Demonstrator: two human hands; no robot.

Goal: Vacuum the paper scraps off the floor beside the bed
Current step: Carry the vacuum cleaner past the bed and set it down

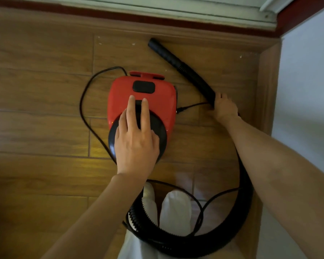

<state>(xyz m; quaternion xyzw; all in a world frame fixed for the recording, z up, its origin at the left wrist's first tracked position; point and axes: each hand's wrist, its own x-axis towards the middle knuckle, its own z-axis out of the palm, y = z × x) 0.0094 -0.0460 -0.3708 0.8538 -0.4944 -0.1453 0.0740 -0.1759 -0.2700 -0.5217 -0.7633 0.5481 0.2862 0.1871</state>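
We've got the red vacuum (141, 101) on the floor just left of the hose wand (181, 69): left hand (137, 139) flat on its rigid, hefty-looking body, fingers straight, right hand (225, 108) curled round the stiff wand's near end, best grip there since the ribbed hose (245, 184) behind looks floppy.

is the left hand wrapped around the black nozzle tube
No, the left hand lies with straight fingers on top of the red vacuum, while the right hand grips the nozzle tube.
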